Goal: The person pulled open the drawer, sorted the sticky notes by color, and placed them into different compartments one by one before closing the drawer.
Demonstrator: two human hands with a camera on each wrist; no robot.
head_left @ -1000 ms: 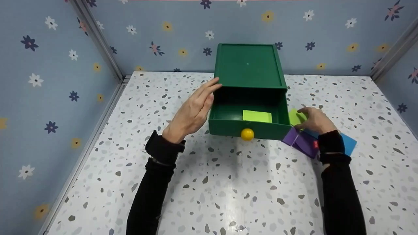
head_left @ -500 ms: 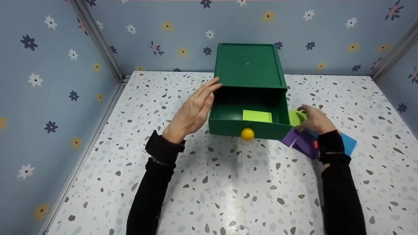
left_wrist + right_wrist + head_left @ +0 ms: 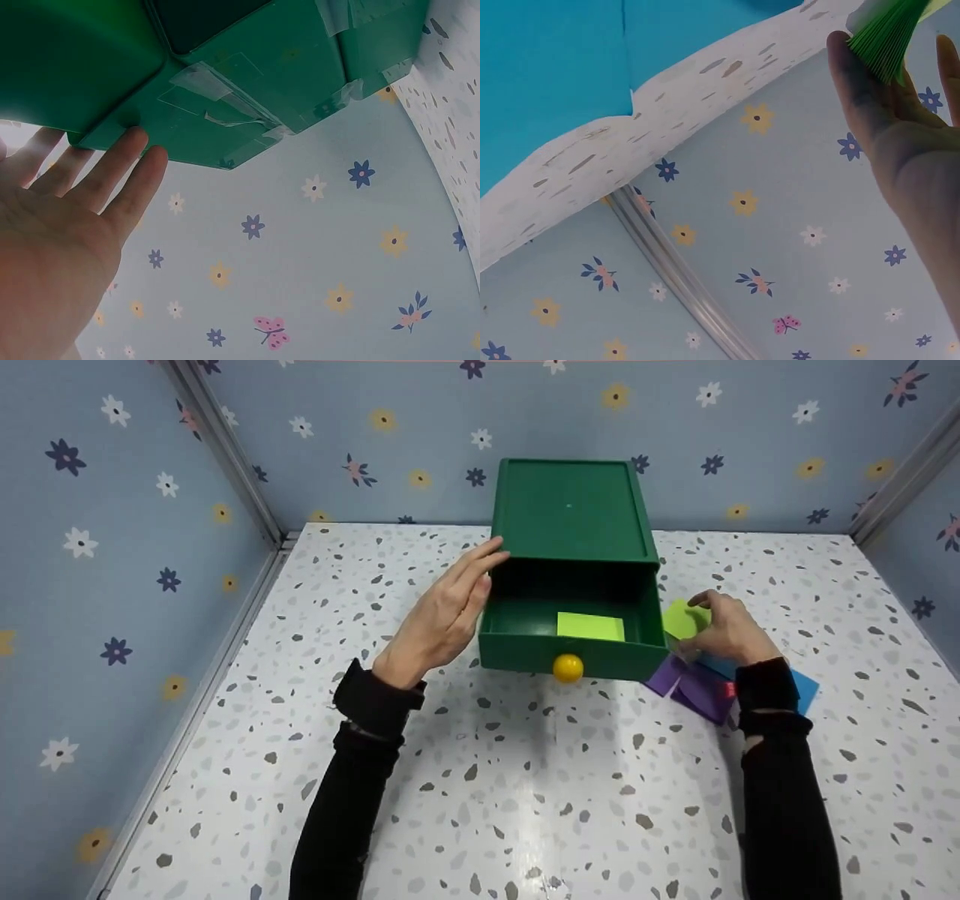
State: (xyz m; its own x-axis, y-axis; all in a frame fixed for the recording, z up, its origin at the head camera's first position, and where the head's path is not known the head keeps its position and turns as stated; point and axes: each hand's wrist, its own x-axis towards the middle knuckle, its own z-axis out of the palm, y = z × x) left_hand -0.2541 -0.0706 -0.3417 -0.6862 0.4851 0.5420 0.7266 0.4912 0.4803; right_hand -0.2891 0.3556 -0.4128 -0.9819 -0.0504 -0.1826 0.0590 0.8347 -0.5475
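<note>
A green drawer box stands by the back wall, its drawer pulled out toward me. On the drawer front is a yellow ball knob. My left hand rests straight fingers against the box's left side, as the left wrist view also shows. Inside the drawer lies a lime-green rectangular pad of notes. To the right of the drawer, my right hand pinches a lime-green rounded pad of sticky notes between thumb and fingers. In the right wrist view, the sheet edges of this sticky note pad are fanned.
Beneath my right hand lie purple flat pieces with a small red tag and a blue flat piece, partly hidden by the wrist. A speckled white table spreads out in front, with flowered walls at the back and sides.
My right hand has lifted slightly up and away from me, carrying the lime-green sticky note pad along the drawer's right side. My left hand and the drawer box stay put.
</note>
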